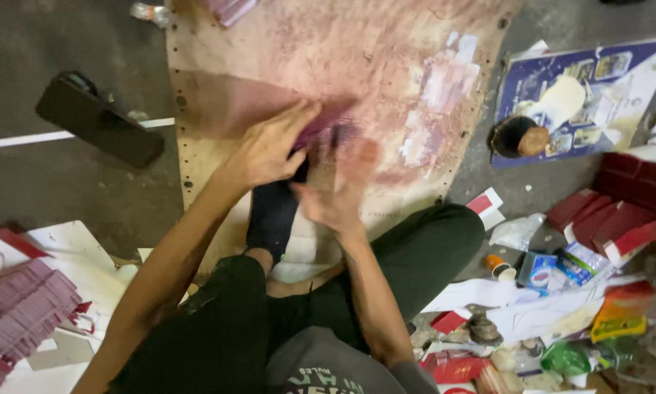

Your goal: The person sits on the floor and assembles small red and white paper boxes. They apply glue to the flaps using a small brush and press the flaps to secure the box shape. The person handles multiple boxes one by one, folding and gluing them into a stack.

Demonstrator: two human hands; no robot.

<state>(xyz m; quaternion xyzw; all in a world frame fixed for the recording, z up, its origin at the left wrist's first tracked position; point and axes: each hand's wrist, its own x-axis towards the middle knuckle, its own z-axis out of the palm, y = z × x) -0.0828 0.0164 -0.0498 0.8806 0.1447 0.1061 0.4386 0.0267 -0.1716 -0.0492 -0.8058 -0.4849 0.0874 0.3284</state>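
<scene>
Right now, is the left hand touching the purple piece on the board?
Touching. The head view shows the left hand with its fingers lying over the purple piece, pressing it on the board; no gap shows.

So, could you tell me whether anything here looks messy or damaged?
Yes: the brown board under both hands is stained reddish and has torn paper stuck to it. Red boxes, wrappers and paper scraps lie scattered on the floor to the right.

arms: 2, bare to the elbows, no sleeves showing | left hand (269, 149) and right hand (336, 191): bare, no gloves | trousers (423, 252): dark green | sock (271, 215): black | top (328, 368), 6 o'clock: grey, pale print
</scene>
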